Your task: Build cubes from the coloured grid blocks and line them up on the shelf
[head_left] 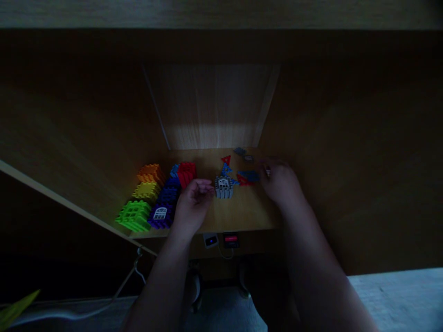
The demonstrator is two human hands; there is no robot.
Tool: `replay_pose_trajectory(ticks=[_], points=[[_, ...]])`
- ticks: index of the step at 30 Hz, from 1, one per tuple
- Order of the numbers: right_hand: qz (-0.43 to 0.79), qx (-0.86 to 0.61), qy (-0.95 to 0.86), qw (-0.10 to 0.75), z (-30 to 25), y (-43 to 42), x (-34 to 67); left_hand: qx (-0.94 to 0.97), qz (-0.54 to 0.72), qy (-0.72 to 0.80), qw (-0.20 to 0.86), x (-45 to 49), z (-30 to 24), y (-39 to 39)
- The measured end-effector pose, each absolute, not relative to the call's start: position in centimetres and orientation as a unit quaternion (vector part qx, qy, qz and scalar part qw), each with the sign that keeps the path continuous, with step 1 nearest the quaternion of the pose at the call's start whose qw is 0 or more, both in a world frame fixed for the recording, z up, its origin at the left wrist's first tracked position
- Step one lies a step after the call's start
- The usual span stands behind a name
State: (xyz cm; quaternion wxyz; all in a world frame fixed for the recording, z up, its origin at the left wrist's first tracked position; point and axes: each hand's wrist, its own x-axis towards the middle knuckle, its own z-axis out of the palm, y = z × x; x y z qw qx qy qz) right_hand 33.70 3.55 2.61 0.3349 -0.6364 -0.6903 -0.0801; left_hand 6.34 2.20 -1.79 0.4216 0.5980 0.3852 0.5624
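Note:
My left hand (194, 199) is half curled with its fingers apart, beside a grey stack of notched plastic tiles (224, 189); whether the fingertips touch it I cannot tell. The stack's top tile has a white window grid. To the right, my right hand (279, 179) pinches a small grey window tile (267, 171), mostly covered by the fingers. Between the hands lie red and blue flat pieces (246, 179), a blue triangle (226, 169) and a red triangle (226, 159). Behind them are a grey window tile (248, 158) and a dark grey piece (239, 151).
Stacked tiles stand at the left: green (134, 216), yellow (146, 190), orange (151, 173), purple (161, 215), and red (187, 172). Wooden walls enclose the shelf (249, 216). Below its front edge are a small white device (211, 240) and a dark box (230, 240).

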Motion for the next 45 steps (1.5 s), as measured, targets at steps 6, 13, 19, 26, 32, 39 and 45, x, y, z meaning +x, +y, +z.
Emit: replay_pose_trajectory(ticks=[6,13,19,26,32,39,45], points=[[-0.030,-0.734,-0.674,0.081,4.6,9.5,34.2,0.604,0.559,0.388,0.414,6.2,-2.0,2.3],[0.005,-0.736,-0.673,0.074,2.4,14.3,33.3,0.602,0.558,0.395,0.412,6.3,-1.9,2.1],[0.027,-0.697,-0.705,0.131,1.0,14.6,34.1,0.596,0.564,0.393,0.415,6.5,-1.6,2.1],[0.056,-0.669,-0.707,0.223,0.0,14.7,34.8,0.596,0.563,0.400,0.410,6.5,-1.6,1.9],[0.091,-0.660,-0.686,0.293,-0.4,15.1,35.0,0.603,0.561,0.400,0.402,6.4,-1.5,1.8],[0.148,-0.639,-0.641,0.398,0.3,15.1,34.4,0.606,0.564,0.396,0.398,6.3,-1.9,2.0],[0.178,-0.579,-0.637,0.477,2.5,13.5,33.0,0.595,0.577,0.387,0.405,6.7,-1.1,1.5]])
